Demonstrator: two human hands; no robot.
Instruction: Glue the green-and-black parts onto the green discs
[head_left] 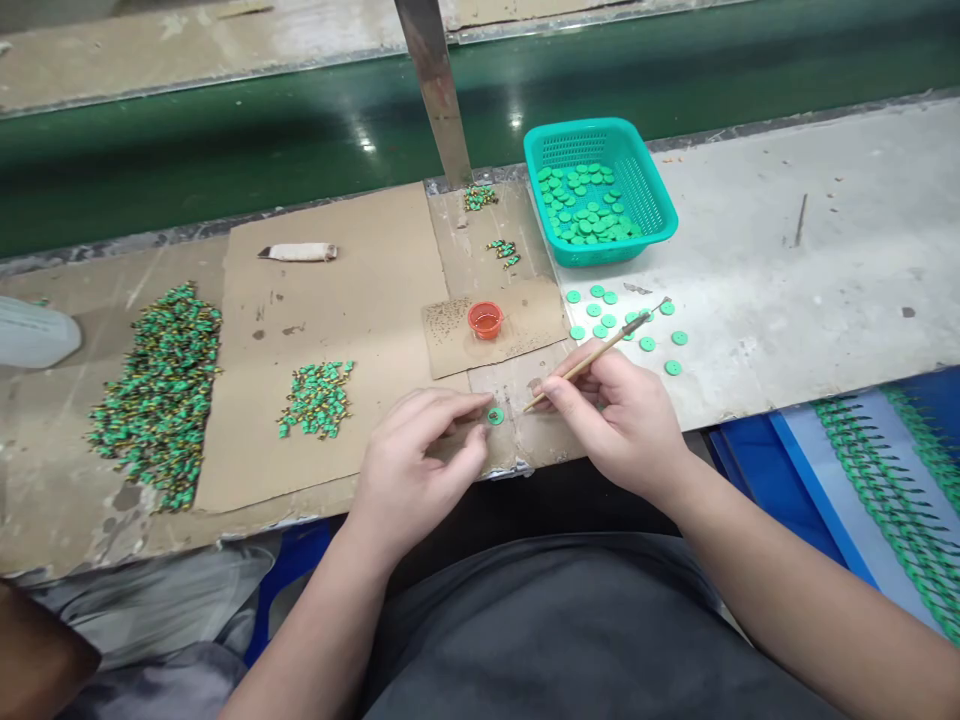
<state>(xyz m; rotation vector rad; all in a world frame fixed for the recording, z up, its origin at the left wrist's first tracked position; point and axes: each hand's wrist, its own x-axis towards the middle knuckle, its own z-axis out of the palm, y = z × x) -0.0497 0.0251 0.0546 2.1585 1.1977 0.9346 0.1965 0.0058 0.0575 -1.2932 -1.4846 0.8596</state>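
Observation:
My left hand [424,455] is curled at the front edge of the table, index finger and thumb at the near side of a small green disc [495,416] with a dark middle. The disc sits at these fingertips. My right hand [619,410] pinches a thin wooden stick [589,362] like a pencil. Its pale pointed end comes down just right of the disc, while the darker end slants up and away to the right. Beyond both hands, a small red cup [486,320] of liquid stands on a cardboard piece [450,350].
Loose green discs [647,344] lie right of the cup, before a teal basket [660,225] of more discs. Heaps of small green-and-gold pieces [161,390] are at left. A taped blade [300,252] lies on cardboard. Another person's arm [41,655] shows at lower left.

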